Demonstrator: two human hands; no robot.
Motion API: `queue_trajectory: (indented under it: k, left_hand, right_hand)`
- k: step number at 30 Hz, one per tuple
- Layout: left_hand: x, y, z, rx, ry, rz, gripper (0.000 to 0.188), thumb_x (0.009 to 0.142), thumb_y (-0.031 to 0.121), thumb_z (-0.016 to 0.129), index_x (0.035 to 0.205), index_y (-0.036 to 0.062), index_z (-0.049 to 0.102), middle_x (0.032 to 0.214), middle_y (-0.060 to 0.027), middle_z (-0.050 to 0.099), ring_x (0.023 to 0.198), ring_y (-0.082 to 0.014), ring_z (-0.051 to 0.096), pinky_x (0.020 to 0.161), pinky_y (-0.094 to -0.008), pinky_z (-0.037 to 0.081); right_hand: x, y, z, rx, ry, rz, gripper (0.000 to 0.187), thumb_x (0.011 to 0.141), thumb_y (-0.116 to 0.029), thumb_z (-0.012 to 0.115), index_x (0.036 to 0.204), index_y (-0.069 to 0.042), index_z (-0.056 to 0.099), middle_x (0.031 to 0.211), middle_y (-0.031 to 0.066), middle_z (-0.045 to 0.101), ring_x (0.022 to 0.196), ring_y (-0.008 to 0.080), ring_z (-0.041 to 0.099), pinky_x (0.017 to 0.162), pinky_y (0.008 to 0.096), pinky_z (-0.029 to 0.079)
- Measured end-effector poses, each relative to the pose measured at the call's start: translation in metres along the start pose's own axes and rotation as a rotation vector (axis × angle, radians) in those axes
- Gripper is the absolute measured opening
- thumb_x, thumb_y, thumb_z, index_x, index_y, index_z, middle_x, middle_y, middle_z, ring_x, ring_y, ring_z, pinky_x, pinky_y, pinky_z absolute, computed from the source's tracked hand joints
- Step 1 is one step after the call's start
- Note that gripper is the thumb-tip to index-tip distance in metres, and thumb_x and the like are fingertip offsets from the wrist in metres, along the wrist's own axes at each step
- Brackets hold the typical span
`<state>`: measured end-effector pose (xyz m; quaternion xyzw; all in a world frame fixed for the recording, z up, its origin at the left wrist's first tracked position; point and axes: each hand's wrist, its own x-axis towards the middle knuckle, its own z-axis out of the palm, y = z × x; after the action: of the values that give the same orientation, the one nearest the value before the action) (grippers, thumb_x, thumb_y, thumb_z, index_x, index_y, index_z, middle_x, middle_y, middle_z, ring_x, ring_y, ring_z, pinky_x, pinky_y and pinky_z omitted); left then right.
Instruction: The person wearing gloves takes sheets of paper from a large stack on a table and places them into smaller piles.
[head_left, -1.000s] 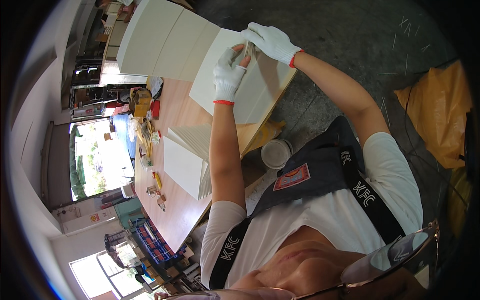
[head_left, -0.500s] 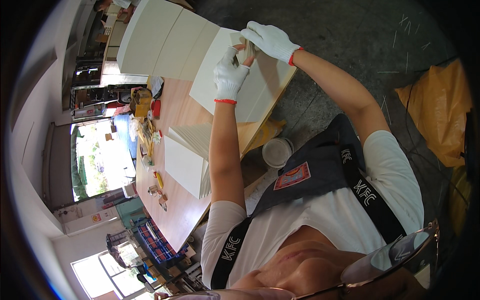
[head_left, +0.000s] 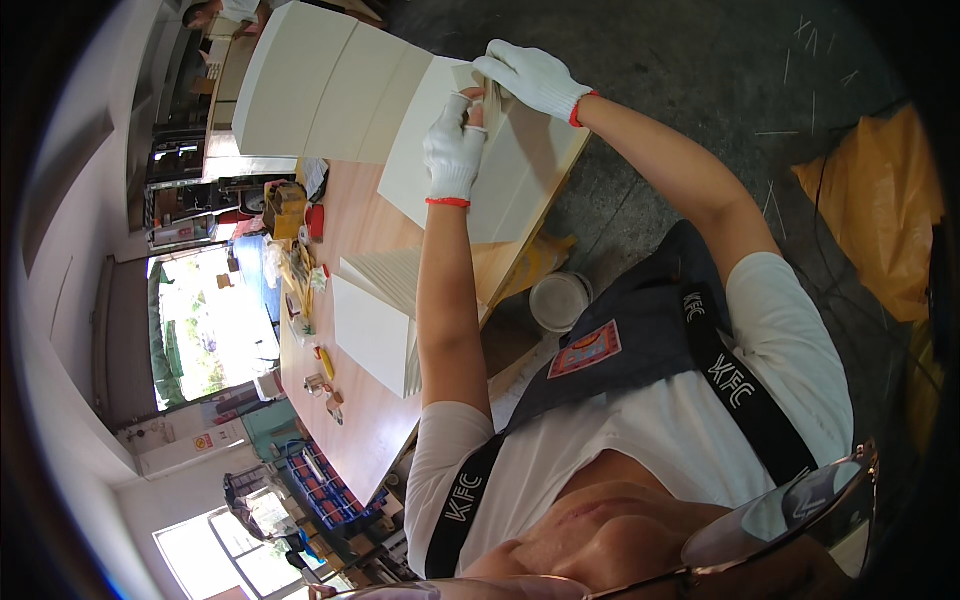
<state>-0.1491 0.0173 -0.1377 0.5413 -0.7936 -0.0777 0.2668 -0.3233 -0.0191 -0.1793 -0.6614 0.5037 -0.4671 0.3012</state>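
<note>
Both my hands wear white knit gloves with red cuffs. At the far edge of the table my right hand [head_left: 530,78] is closed over the bent-up corner of a bundle of pale sheets [head_left: 491,98]. My left hand [head_left: 453,150] is beside that corner, bare thumb and fingertip showing, curled in a pinch at the sheets; the exact contact is partly hidden. Beneath both hands lies a broad white sheet stack [head_left: 405,165]. Left of it stand thick stacks of large off-white sheets [head_left: 330,85].
On the wooden table [head_left: 345,205], a fanned white stack [head_left: 375,320] lies by my left forearm. Small tools and a yellow-handled item [head_left: 325,360] sit further left. A round tub [head_left: 558,302] is by the table edge. Orange sheeting [head_left: 870,200] is on the right. Another person [head_left: 205,14] is at far left.
My left thumb and fingertips have shifted slightly left, away from the edge of the bent sheets. My right hand stays on the corner, moved a little left. The view has shifted slightly.
</note>
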Motion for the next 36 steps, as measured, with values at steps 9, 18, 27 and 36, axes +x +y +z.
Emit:
queue_trajectory:
  k: [9,18,27,36]
  left_hand:
    - [0.003,-0.007,0.004,-0.139,0.018,0.024,0.036,0.084,0.019,0.074,0.119,0.0173,0.065,0.07,-0.0068,0.058,0.057,-0.0168,0.054,0.06,-0.0324,0.047]
    - [0.001,-0.002,0.002,-0.061,0.077,0.059,0.027,0.097,0.016,0.051,0.119,0.019,0.065,0.078,-0.0123,0.064,0.066,-0.0257,0.062,0.066,-0.0355,0.05]
    - [0.0,-0.003,0.0,-0.094,-0.005,0.014,0.021,0.094,0.023,0.06,0.113,0.0181,0.066,0.072,-0.0098,0.063,0.065,-0.0203,0.064,0.063,-0.034,0.05]
    - [0.001,-0.008,0.003,-0.085,-0.064,-0.126,0.037,0.079,0.024,0.079,0.113,0.019,0.067,0.069,-0.0042,0.058,0.06,-0.0129,0.058,0.06,-0.0305,0.047]
  right_hand:
    - [-0.001,-0.002,-0.007,-0.018,-0.018,0.003,0.041,0.098,-0.051,0.043,0.098,-0.012,0.057,0.084,0.0133,0.065,0.081,0.0342,0.064,0.072,0.0429,0.047]
    - [0.0,0.003,-0.034,-0.792,-0.035,-0.473,0.026,0.092,-0.04,0.058,0.093,-0.014,0.061,0.078,0.0086,0.063,0.076,0.0271,0.066,0.069,0.0408,0.051]
    - [0.006,-0.003,-0.015,-0.042,-0.099,-0.011,0.038,0.095,-0.045,0.045,0.094,-0.01,0.06,0.09,0.0129,0.065,0.086,0.0334,0.062,0.076,0.0429,0.047]
    - [0.001,0.003,-0.004,0.061,-0.029,0.019,0.04,0.097,-0.048,0.046,0.093,-0.01,0.058,0.081,0.0109,0.06,0.077,0.0302,0.06,0.072,0.0398,0.045]
